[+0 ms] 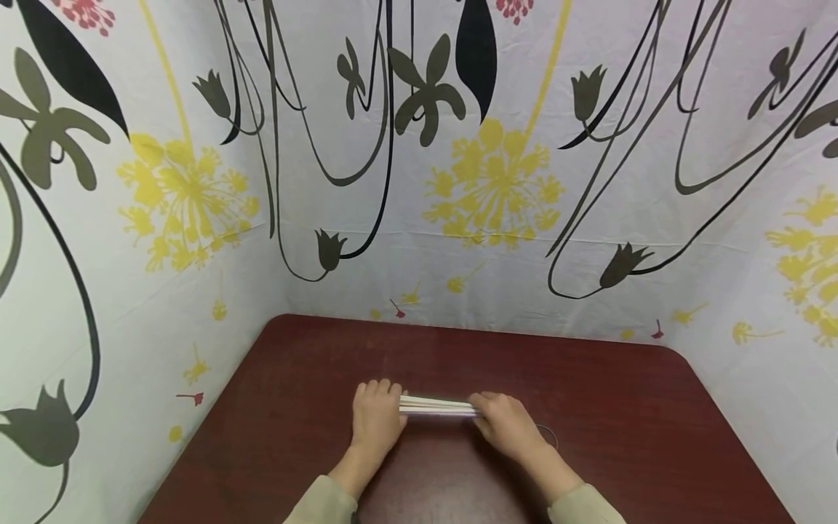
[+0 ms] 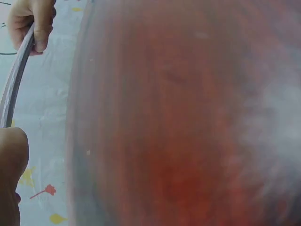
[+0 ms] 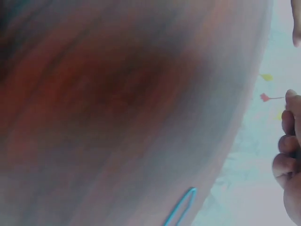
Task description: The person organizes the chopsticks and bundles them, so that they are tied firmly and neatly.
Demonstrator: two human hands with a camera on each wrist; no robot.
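Note:
Between the two hands stretches a narrow stack of pale layers (image 1: 437, 406), held lengthwise over the table. In the left wrist view, the stack (image 2: 16, 75) appears as a thin, slightly bent strip with a darker side; its exact kind I cannot tell. My left hand (image 1: 377, 415) grips its left end, fingers over the top. The right end is gripped by my right hand (image 1: 507, 422), whose thumb presses along it in the left wrist view. Curled fingers of the right hand (image 3: 289, 146) show at the edge of the right wrist view, where the stack is hidden.
A thin blue loop (image 3: 181, 207) of cord or band lies on the table beyond the right hand. The dark red-brown table (image 1: 314, 364) has rounded far corners. White cloth (image 1: 393, 204) with flower prints hangs around its back and sides.

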